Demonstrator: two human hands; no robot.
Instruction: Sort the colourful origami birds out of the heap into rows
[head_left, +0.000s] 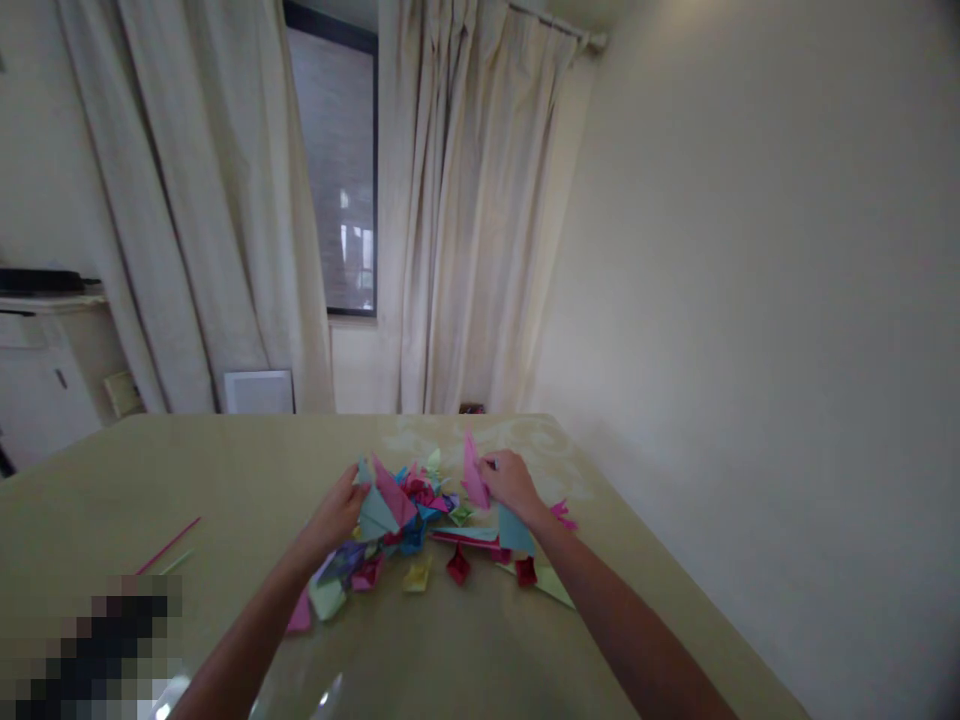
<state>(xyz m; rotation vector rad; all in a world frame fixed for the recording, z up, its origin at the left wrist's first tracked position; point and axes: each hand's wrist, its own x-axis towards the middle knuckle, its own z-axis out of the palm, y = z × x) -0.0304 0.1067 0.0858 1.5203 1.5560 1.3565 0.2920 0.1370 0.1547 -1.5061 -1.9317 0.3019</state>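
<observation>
My left hand (346,502) is closed on a light blue folded paper piece (377,515), at the left of a pile of colourful origami. A pink folded paper (393,492) stands against that blue piece; whether my fingers hold it too I cannot tell. My right hand (511,482) pinches an upright pink folded paper (472,470) above the pile's right side. Beneath my right wrist is another light blue paper (516,530). Between the hands lie small folded paper pieces, among them a red one (458,566) and a yellow one (417,575).
The pile rests on a pale, glossy table (247,470). A thin pink stick (169,545) and a light green one (177,562) lie to the left. A blurred-out patch (90,650) covers the lower left. Curtains (480,220) and a wall (750,300) stand beyond.
</observation>
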